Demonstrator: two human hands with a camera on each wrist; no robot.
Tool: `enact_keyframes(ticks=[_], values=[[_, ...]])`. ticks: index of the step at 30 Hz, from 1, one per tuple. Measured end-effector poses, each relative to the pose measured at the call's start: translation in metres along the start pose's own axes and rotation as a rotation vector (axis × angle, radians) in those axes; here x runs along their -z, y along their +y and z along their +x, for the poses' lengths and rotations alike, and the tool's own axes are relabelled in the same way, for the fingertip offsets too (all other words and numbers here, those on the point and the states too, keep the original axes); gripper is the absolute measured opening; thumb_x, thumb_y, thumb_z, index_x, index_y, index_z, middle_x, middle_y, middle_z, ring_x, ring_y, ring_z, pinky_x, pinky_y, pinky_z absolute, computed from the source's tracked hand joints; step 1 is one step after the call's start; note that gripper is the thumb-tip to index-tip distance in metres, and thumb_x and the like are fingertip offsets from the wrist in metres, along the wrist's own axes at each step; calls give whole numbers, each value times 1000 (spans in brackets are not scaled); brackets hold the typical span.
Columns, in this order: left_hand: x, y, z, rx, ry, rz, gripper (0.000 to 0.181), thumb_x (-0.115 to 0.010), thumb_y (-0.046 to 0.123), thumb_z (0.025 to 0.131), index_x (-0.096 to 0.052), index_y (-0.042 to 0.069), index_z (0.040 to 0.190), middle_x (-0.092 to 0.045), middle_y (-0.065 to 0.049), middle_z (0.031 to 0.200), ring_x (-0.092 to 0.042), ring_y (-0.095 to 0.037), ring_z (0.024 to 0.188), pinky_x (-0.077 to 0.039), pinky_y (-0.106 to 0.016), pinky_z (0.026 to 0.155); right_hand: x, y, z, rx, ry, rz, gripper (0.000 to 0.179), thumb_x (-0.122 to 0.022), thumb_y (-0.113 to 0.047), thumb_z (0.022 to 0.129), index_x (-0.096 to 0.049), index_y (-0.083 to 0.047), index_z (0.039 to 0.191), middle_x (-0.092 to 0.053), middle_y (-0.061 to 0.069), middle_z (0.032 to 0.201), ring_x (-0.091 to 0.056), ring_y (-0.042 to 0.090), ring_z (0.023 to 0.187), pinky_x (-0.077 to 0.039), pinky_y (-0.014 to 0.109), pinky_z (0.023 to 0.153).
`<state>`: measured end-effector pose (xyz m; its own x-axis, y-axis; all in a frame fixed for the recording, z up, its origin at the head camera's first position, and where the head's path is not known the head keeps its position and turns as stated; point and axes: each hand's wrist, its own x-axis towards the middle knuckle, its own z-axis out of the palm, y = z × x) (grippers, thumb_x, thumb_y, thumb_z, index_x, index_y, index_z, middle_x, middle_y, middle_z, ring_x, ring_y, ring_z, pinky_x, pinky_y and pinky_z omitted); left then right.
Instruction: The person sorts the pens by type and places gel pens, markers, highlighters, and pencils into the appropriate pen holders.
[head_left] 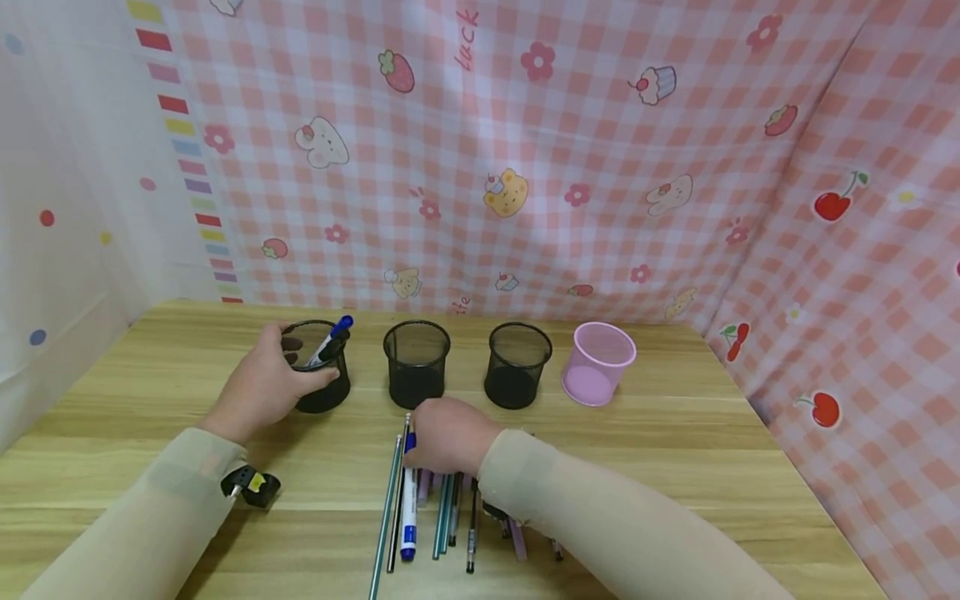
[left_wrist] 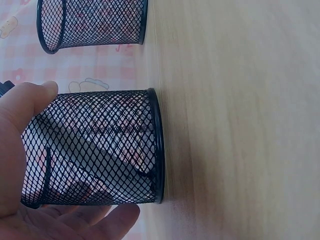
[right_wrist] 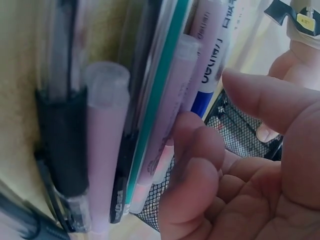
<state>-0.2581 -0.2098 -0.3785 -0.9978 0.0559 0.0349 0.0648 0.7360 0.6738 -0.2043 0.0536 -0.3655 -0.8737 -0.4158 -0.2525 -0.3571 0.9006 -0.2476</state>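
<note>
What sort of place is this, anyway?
Seemingly a makeshift tabletop booth, though what building it's in doesn't show: patterned cloth hangs behind a wooden table, which bears four cups and an assortment of pens.

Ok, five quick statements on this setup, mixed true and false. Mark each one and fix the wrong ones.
1. The left hand grips the leftmost round black mesh cup. True.
2. All four cups in the row are black. False: the rightmost, a round pink cup, differs.
3. A white cylindrical marker with a blue upper end stands tilted in the cup at the left hand. True.
4. A green pencil stands in the pink cup. False: nothing shows inside it.
5. The right hand is at the slim loose pens on the light-brown wood-grain tabletop. True.
</note>
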Motion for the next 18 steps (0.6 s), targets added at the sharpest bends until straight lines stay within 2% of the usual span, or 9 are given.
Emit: enact_keyframes(ticks=[10,18], values=[[1,1,-1,10,-12,-8,118,-77,59,90,-10,-5,163,-41,-36,158,-44,-55,142,-43,-67,111,0,-1,2,7,-16,-24,44,-78,-29,92,-53,-17,58,-47,-6,54,-47,12,49,-40,27,50],[0,0,1,5,-6,-13,117,-77,59,90,-12,-5,162,-41,-35,158,-46,-54,141,-44,-66,110,-2,-1,4,-19,-45,9,45,-81,-39,93,-64,-14,60,-60,-4,55,-56,11,51,-46,27,54]])
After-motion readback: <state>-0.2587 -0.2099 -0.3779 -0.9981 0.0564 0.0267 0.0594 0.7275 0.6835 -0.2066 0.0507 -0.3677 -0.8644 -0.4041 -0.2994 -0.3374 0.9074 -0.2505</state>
